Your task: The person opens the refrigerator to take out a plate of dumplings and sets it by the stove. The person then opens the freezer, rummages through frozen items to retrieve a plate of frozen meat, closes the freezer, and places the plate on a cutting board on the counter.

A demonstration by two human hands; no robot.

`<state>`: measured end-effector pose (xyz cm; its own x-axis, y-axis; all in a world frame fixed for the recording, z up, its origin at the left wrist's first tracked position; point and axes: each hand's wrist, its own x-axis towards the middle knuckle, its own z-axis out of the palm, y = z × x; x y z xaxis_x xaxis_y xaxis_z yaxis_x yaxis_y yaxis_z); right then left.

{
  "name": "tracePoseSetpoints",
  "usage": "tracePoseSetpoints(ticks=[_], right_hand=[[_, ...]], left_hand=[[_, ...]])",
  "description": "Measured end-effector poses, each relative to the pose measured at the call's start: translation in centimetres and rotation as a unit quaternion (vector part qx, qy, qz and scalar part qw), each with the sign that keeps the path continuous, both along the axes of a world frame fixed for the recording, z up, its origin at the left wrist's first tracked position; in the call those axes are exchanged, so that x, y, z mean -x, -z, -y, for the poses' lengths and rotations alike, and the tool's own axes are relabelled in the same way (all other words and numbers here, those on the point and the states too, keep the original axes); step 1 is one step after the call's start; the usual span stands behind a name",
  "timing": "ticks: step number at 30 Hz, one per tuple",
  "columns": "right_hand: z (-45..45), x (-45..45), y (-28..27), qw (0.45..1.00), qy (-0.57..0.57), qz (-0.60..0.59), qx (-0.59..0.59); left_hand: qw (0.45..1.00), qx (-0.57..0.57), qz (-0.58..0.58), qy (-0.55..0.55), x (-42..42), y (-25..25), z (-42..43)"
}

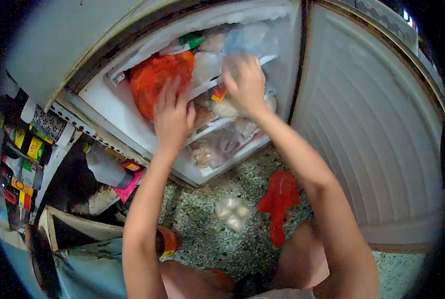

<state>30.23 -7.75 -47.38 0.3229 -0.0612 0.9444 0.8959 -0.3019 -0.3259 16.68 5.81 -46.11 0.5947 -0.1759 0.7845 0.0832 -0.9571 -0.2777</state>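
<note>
A home kitchen is suggested by the frosted white freezer compartment [95, 105] packed with bagged food before the hands.

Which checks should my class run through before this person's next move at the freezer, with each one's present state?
1. Door wide open: ok.
2. Left hand at the orange-red bag: ok.
3. Right hand gripping something: cannot tell, blurred.
4. Floor clear for stepping: not ok; red bag and clear bag lie there.
5. Freezer edge frost-free: not ok.
</note>
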Motion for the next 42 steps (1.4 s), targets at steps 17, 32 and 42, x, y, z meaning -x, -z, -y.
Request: tracePoseSetpoints(ticks=[17, 32, 42], right_hand=[[-10.9, -11.2, -7.9, 0.970, -0.036, 0.060, 0.234], [-14.0, -13.2, -7.4, 0.955, -0.159, -0.078, 0.239], [-13.6, -12.5, -7.9, 0.953, -0.154, -0.075, 0.249]], left_hand=[[0.977, 0.026, -0.056, -0.202, -7.0, -5.6, -3.6], [0.987, 0.116, 0.021, -0.113, -7.1, -5.0, -4.9], [0.946, 0.129, -0.082, -0.285, -6.7, -6.6, -5.5]])
